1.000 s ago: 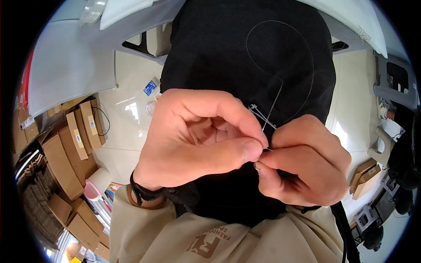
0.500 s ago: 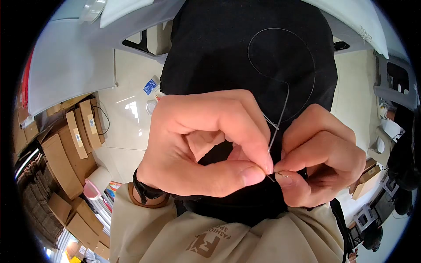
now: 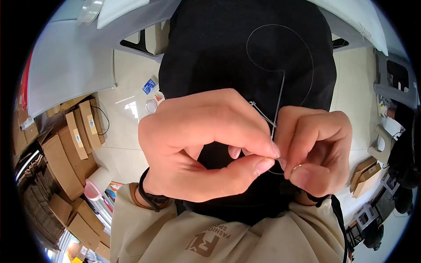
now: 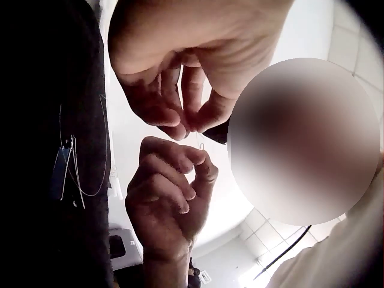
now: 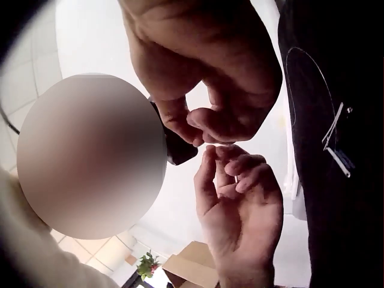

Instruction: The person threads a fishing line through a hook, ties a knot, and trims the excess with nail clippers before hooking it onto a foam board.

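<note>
My left hand (image 3: 175, 136) pinches a tiny thin piece between thumb and forefinger; its kind cannot be told. Right at those fingertips, my right hand (image 3: 311, 129) pinches a fine curved wire (image 3: 298, 165), which shows gold at the thumb. In the left wrist view a small loop (image 4: 202, 146) stands out between the two hands. Beyond them, a thin strand (image 3: 276, 25) lies in a wide curve on the black cloth (image 3: 210, 52). Slim silvery rods (image 3: 263, 114) lie there too, partly hidden behind the hands; the left wrist view shows them forming a narrow V.
Grey plastic stools (image 3: 149, 41) stand beyond the cloth. Cardboard boxes (image 3: 66, 162) and a pink-rimmed bin (image 3: 91, 190) are on the left floor, with a small blue packet (image 3: 149, 86) nearer the cloth. Another box (image 3: 366, 177) sits at right.
The right hand shifted right and down, then came back left and up, still pinching. The left hand turned slightly, its fingertips moving right. More of the curved wire shows at the right thumb.
</note>
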`<state>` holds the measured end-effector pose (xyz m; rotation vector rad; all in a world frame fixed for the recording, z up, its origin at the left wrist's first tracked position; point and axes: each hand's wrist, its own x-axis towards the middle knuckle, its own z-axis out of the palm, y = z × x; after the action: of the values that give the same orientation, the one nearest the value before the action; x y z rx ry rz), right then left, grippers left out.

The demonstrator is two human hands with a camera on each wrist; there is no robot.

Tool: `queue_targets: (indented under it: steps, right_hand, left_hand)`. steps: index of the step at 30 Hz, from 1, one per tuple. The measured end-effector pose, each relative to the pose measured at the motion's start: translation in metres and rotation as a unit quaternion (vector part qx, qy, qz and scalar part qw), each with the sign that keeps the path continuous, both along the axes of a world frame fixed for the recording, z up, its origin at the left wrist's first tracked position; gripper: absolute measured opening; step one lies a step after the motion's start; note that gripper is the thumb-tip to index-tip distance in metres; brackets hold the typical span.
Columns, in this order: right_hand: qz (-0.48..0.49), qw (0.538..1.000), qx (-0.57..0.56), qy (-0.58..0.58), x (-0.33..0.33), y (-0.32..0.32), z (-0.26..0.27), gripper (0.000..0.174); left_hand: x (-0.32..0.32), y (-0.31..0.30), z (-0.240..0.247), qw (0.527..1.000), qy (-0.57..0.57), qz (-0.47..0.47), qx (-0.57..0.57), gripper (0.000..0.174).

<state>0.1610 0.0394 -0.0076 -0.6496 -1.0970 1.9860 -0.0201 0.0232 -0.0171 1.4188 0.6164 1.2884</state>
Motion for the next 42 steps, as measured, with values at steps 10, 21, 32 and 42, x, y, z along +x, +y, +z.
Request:
queue_targets:
  steps: [10,21,32,42]
  right_hand:
    - [0.019,0.964,-0.207,0.169,-0.008,-0.007,-0.005,0.01]
    - [-0.002,0.956,-0.259,0.138,-0.007,-0.008,0.002,0.008]
    - [-0.012,0.963,-0.251,0.092,-0.008,-0.006,0.007,0.007]
    - [-0.102,0.994,0.019,-0.032,-0.011,-0.009,0.002,0.005]
  left_hand:
    - [0.006,-0.004,0.004,0.998,0.014,0.054,0.025,0.014]
    - [0.002,-0.003,0.011,0.982,0.141,0.08,0.101,0.014]
    - [0.001,-0.007,0.009,0.994,0.077,0.076,0.002,0.011]
    - [0.012,-0.019,0.015,0.927,-0.086,0.084,-0.354,0.024]
